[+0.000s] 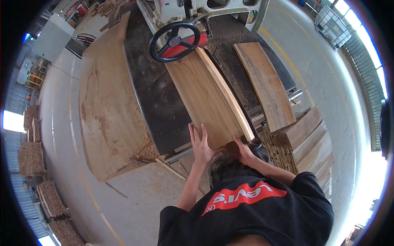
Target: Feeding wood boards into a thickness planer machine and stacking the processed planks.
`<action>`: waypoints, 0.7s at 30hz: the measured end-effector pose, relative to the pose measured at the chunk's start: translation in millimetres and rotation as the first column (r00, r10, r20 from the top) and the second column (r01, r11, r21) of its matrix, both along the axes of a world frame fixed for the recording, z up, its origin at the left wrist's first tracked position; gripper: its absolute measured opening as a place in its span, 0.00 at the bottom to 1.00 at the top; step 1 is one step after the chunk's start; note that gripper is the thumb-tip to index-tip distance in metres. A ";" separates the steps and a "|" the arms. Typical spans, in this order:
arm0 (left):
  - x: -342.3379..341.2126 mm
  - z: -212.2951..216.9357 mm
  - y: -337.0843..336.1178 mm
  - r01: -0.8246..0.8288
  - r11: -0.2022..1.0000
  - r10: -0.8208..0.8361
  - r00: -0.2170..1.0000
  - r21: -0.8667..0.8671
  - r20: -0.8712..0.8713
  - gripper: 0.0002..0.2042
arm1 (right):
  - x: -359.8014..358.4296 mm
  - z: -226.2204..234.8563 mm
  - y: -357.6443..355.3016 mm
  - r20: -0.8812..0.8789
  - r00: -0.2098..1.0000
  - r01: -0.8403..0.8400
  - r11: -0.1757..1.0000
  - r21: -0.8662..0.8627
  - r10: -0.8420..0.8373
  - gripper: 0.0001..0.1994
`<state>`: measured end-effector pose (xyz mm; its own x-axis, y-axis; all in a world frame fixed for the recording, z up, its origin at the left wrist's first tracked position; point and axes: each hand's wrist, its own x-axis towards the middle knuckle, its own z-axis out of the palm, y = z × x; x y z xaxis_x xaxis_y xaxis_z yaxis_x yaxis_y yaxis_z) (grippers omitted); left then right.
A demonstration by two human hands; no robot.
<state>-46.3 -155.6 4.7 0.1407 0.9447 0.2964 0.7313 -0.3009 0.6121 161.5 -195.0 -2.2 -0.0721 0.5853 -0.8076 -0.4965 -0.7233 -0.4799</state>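
Head view: the left hand (200, 144) lies flat on the near end of a wooden board (205, 98), fingers extended and slightly spread, pressing on the top face rather than gripping. The right hand (242, 149) is at the board's near right corner; its fingers wrap the end or underside, and how tightly they close cannot be told. The board rests on the dark machine table (158, 102), its far end just under the black handwheel (174, 41) and a red machine part (186, 46). A lighter strip (227, 96) runs along the board's right edge, touching it. A second plank (266, 84) lies apart on the right; a broad slab (108, 106) covered in sawdust (143, 149) lies on the left. Risks, as judgement: sawdust on the table may let the board slide unevenly and twist against the strip, causing binding. A flat palm gives little side control, so the board could skew. Fingers at the end edge could be pinched against the table rim. Stacked offcuts (303, 139) at the right could snag a sleeve.
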 end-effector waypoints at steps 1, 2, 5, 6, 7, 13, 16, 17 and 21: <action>-1.2 0.8 4.7 -0.007 1.000 0.008 1.000 0.028 -0.028 0.68 | -3.9 1.8 3.3 0.153 0.988 0.014 1.000 0.010 -0.016 0.29; -3.0 1.8 8.8 0.002 1.000 -0.001 0.999 0.024 -0.051 0.68 | -5.8 2.2 7.5 0.170 0.985 0.008 1.000 -0.008 -0.007 0.29; -6.7 6.7 24.6 0.007 1.000 -0.005 0.994 0.017 -0.109 0.69 | -10.6 -3.1 28.4 0.078 0.990 -0.111 0.990 -0.086 0.118 0.25; -7.8 8.6 30.5 0.019 0.999 -0.023 0.992 -0.037 -0.121 0.69 | -14.9 -5.7 36.1 -0.162 0.987 0.000 0.999 -0.055 -0.009 0.22; -8.9 10.4 37.3 0.005 1.000 -0.003 0.991 0.009 -0.134 0.69 | -18.8 -7.5 43.8 -0.335 0.927 0.136 0.984 -0.116 -0.168 0.20; -17.2 19.9 84.4 -0.023 0.999 0.015 0.983 -0.040 -0.181 0.68 | -42.7 -2.5 102.9 -0.078 0.988 0.129 0.989 -0.072 -0.135 0.20; -26.2 22.7 110.6 -0.050 0.995 0.028 0.968 -0.085 -0.248 0.67 | -52.6 1.0 131.4 -0.134 0.983 0.119 0.992 -0.044 -0.124 0.20; -25.8 22.2 120.3 -0.084 0.996 0.075 0.975 -0.034 -0.208 0.67 | -53.2 0.6 143.0 -0.128 0.976 0.170 0.984 -0.059 -0.176 0.20; -49.1 23.2 148.5 -0.095 0.995 0.102 0.971 0.039 -0.217 0.64 | -68.1 -4.6 178.1 -0.082 0.977 0.193 0.979 -0.063 -0.198 0.20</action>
<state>-95.4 -7.1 27.9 0.1117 0.9487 0.2957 0.8731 -0.2358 0.4267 93.4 -16.9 -6.8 -0.0321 0.5503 -0.8343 -0.6692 -0.6319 -0.3910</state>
